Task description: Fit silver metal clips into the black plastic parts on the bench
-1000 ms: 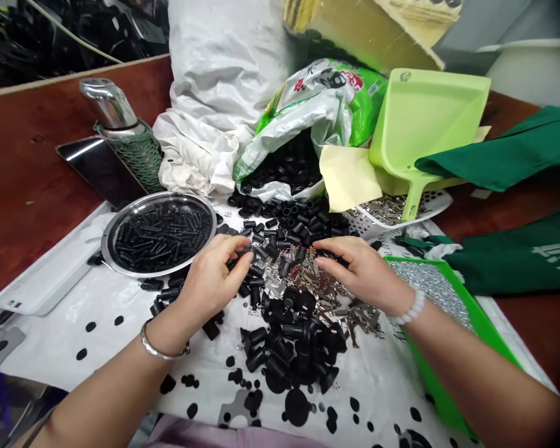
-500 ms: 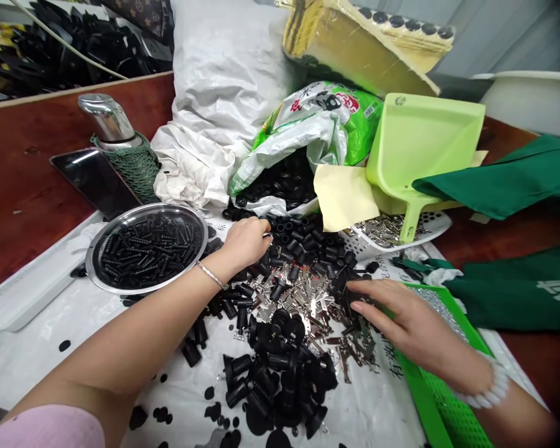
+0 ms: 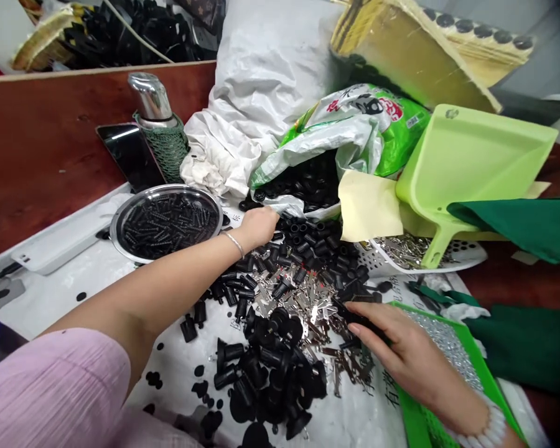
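Note:
My left hand (image 3: 260, 225) is closed at the far edge of a heap of black plastic sleeves (image 3: 303, 239), just in front of an open bag of black round parts (image 3: 315, 180). Its fingertips point away, so anything in them is hidden. Between the thumb and fingers of my right hand (image 3: 392, 339) is a black plastic part (image 3: 366, 320), mostly covered. That hand hovers by the right side of a pile of flat metal pieces (image 3: 308, 295). Nearer to me lies a cluster of black cylinders with flared ends (image 3: 270, 367).
A steel dish of black screw-like pieces (image 3: 168, 224) stands at left, before a phone (image 3: 130, 155) and a netted flask (image 3: 161, 134). At right are a light-green dustpan (image 3: 480, 155), a white basket (image 3: 466, 258) and a green tray (image 3: 499, 398).
The view has swung left. My left hand has shifted slightly toward the bag and turned, hiding its fingertips. My right hand stays by the metal pieces, the black part showing more clearly in it.

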A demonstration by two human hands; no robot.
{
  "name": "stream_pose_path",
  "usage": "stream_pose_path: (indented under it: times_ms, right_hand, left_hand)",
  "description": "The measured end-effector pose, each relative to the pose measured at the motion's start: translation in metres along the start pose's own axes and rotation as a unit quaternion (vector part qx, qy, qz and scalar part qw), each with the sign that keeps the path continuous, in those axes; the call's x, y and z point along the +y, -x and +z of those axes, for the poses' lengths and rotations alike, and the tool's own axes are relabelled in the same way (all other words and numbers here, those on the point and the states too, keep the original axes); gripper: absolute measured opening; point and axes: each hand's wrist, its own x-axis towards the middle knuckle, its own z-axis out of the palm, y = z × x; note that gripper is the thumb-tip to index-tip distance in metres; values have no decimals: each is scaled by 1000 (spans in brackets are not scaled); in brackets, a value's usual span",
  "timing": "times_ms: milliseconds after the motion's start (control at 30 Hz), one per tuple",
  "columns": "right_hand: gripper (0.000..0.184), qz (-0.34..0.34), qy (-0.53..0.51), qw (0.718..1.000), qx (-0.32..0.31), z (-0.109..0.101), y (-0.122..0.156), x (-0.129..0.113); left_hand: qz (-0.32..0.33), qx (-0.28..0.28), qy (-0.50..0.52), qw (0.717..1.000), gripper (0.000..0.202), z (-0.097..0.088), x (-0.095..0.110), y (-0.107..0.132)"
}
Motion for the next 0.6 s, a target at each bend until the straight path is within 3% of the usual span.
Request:
stream_pose_path:
  times_ms: [267, 433, 533, 600]
  right_hand:
    - [29, 62, -4, 998, -14, -11, 19, -5]
    - [28, 70, 26, 997, -35, -11, 23, -11]
    - [25, 55, 52, 996, -50, -1, 11, -14]
    - [21, 39, 80, 994, -65, 9, -2, -16]
  left_hand:
    - [36, -15, -23, 999, 28, 6, 9, -9]
    - [24, 21, -18, 999, 27, -17, 3, -5]
    - [-27, 22, 152, 988, 18, -37, -5, 17]
    - [-66, -16, 355, 932, 16, -46, -10, 44]
